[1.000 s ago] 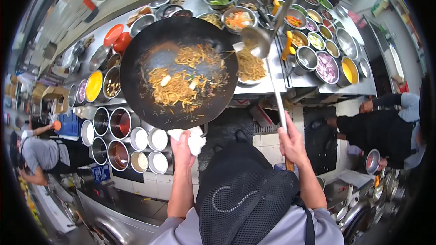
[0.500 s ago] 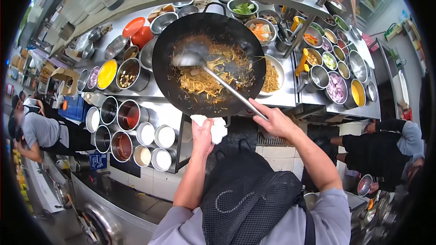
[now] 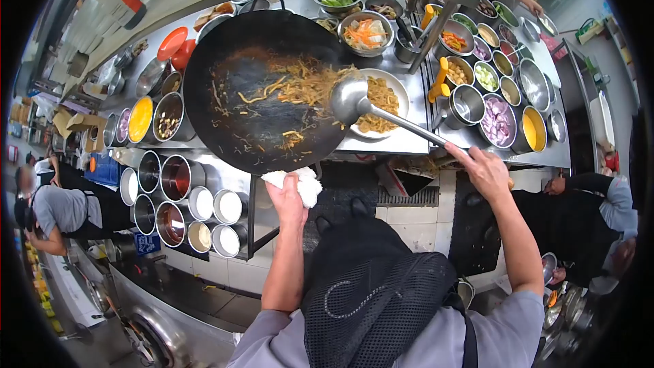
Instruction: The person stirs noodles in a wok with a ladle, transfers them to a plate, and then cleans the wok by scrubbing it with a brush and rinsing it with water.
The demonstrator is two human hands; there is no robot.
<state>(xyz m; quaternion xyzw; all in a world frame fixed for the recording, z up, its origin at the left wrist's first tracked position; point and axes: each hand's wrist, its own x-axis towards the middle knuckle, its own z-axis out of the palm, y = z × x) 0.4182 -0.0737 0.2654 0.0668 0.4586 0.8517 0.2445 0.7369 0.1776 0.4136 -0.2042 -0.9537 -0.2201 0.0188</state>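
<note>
Two hands at work at a steel cooking station. Far left: co-worker in grey, bent over. Next: steel pots of sauces and powders, set in rows. Centre-left: black wok, tilted above the counter, with noodles spread across its upper right side. At its near rim: left hand closed tight around a white cloth. Centre: ladle, its bowl at the wok's right edge, over a plate of noodles. Further right: right hand clamped on the ladle's long handle. Far right: bowls of chopped vegetables, well apart from both hands.
</note>
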